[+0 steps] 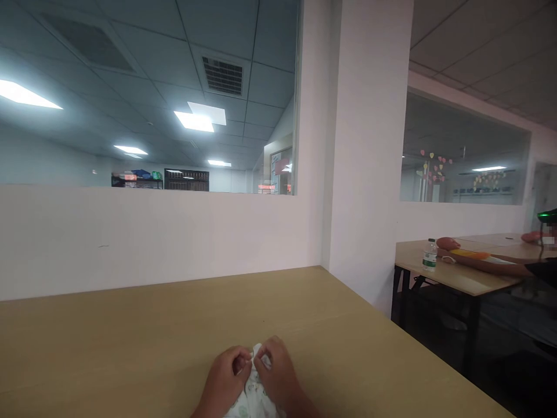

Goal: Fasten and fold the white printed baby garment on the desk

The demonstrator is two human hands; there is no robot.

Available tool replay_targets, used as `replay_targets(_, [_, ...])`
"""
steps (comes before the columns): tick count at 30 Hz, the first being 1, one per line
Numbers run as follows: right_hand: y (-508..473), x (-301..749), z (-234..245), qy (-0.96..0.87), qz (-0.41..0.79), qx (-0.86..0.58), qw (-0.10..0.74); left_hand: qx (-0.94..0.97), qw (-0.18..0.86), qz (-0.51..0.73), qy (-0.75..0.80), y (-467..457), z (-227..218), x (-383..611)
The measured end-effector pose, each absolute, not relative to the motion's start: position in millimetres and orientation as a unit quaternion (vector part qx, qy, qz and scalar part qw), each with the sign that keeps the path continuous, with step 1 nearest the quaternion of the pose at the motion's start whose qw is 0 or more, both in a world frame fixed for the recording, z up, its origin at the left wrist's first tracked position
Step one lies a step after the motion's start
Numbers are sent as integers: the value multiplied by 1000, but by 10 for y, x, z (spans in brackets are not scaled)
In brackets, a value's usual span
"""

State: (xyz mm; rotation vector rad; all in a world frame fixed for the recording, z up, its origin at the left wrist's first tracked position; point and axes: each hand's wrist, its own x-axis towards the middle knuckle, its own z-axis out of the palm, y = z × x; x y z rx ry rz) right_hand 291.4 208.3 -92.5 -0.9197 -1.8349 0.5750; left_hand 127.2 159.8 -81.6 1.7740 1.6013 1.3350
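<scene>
Both my hands are at the bottom edge of the view, close together over a light wooden table (152,331). My left hand (224,377) and my right hand (278,374) each pinch the top of a small white cloth with a faint green print (255,395). The fingers of both hands are curled and closed on the fabric. The cloth hangs down between my hands, and its lower part is cut off by the frame.
A white half-wall with a glass pane above it runs behind the table, and a white pillar (369,157) stands at its right. At the right, another person's arm (483,261) rests on a second table beside a water bottle (430,255).
</scene>
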Motion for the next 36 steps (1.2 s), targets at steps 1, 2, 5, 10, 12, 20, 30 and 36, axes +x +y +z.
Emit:
replay_targets(1, [2061, 2927, -887, -759, 219, -369, 489, 644, 183, 473, 573, 1594, -805, 1260])
replay_targets(2, [2037, 2946, -839, -759, 211, -362, 498, 655, 169, 469, 568, 1593, -800, 1244])
replay_targets(5, [1958, 3027, -680, -758, 204, -334, 522, 683, 145, 460, 550, 1604, -833, 1198])
replay_targets(10, [1861, 3163, -603, -855, 224, -247, 398, 700, 112, 434, 557, 1632, -946, 1139])
replay_targets(12, [1873, 3200, -639, -869, 234, -255, 354, 705, 98, 416, 566, 1641, -958, 1098])
replay_targets(20, [1883, 3211, -661, -841, 186, -336, 380, 692, 69, 392, 602, 1670, -941, 939])
replay_targets(30, [1808, 3099, -825, -836, 151, -387, 358, 714, 15, 346, 608, 1560, -874, 1042])
replay_targets(36, [1779, 3161, -742, -812, 177, -414, 372, 726, -2, 342, 596, 1555, -858, 1078])
